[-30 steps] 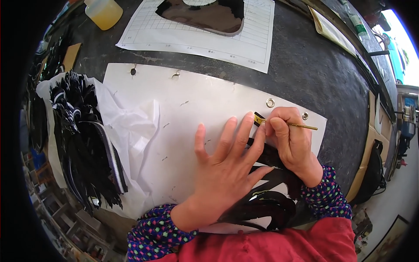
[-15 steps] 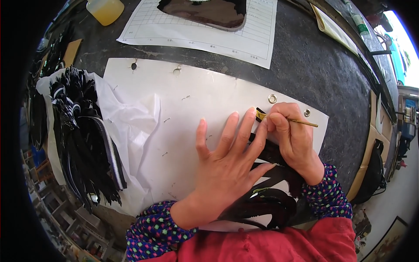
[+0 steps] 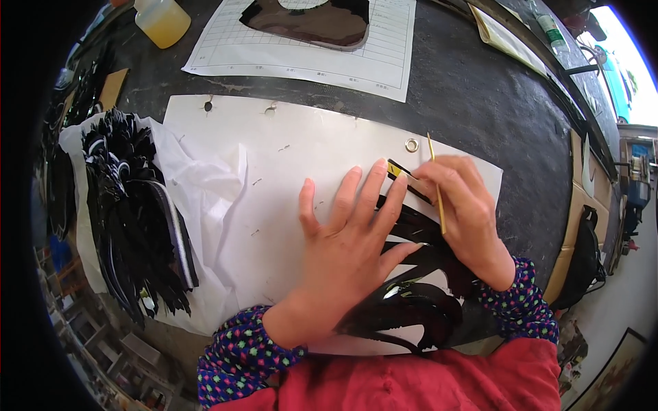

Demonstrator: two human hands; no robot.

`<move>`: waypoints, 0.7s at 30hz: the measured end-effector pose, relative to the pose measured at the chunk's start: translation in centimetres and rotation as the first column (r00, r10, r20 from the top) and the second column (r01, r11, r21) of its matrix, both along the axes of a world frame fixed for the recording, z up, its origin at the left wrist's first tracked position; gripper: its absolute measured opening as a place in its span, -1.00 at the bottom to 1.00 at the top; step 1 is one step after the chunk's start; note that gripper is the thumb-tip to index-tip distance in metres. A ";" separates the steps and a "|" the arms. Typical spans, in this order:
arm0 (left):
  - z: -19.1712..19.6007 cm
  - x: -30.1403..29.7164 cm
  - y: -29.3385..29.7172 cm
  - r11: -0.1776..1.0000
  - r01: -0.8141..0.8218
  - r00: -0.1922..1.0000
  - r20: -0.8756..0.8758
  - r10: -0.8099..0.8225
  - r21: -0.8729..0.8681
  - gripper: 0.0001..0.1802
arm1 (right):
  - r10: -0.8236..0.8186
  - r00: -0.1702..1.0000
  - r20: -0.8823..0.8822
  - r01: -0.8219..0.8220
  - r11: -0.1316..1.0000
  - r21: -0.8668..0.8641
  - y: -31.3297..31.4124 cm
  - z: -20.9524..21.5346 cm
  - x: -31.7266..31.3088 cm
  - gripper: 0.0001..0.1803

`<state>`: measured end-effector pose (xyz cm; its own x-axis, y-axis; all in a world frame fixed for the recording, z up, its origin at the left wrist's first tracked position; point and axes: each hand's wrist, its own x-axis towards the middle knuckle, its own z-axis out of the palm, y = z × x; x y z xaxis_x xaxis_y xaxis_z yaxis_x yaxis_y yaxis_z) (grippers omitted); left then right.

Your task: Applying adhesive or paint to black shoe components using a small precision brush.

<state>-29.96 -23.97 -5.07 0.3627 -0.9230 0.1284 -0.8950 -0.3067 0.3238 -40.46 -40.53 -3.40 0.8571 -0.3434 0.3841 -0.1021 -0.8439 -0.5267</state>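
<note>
My left hand (image 3: 356, 240) lies flat with spread fingers on a white board (image 3: 219, 137). Its fingertips rest at the end of a narrow black strip (image 3: 419, 192) that shows a yellow patch (image 3: 393, 169). Several glossy black curved pieces (image 3: 411, 312) lie under and beside this hand, partly covered by it. In my right hand (image 3: 469, 205) a thin yellowish stick (image 3: 442, 218) is held, pointing away from me. The fingertips of that hand are bent down close to the black strip; whether they grip it I cannot tell.
A bundle of black strips (image 3: 130, 226) sits on crumpled white wrapping (image 3: 216, 178) at the left. Beyond the board are a printed sheet (image 3: 295, 75) with a dark glossy piece (image 3: 315, 27) on it, and a bottle of yellow liquid (image 3: 163, 24). Cardboard (image 3: 579, 178) stands at the right.
The stick has swung from pointing right to pointing away from me, and my right hand has shifted slightly. My left hand stays spread on the board.
</note>
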 end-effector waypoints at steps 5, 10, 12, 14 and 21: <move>0.9 0.1 0.1 1.000 0.012 0.994 -0.107 -0.012 0.007 -0.21 | -0.083 0.996 0.025 0.084 0.996 -0.034 0.5 -1.2 -1.2 -0.74; 1.7 0.1 1.6 0.994 0.030 0.999 0.031 -0.027 -0.104 -0.32 | -0.177 0.984 0.038 0.172 0.980 0.097 0.8 -1.4 -1.1 -0.78; 1.2 0.1 2.6 0.985 0.166 0.977 0.138 -0.160 -0.036 -0.35 | -0.178 0.982 0.060 0.173 0.981 0.091 0.5 -1.5 -0.9 -0.79; 0.6 -0.1 2.6 0.989 0.143 0.984 0.117 -0.137 -0.047 -0.36 | -0.185 0.979 0.087 0.182 0.983 0.035 0.1 -1.4 -0.7 -0.81; 0.4 -0.3 2.1 0.992 0.111 0.993 0.043 -0.108 -0.060 -0.49 | -0.207 0.978 0.013 0.182 0.887 0.424 2.9 1.5 -2.8 -0.89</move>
<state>-30.25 -21.85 -4.65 0.2533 -0.9468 0.1987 -0.9346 -0.1864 0.3029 -43.25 -37.59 -1.94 0.7377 -0.6404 0.2137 -0.2013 -0.5108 -0.8358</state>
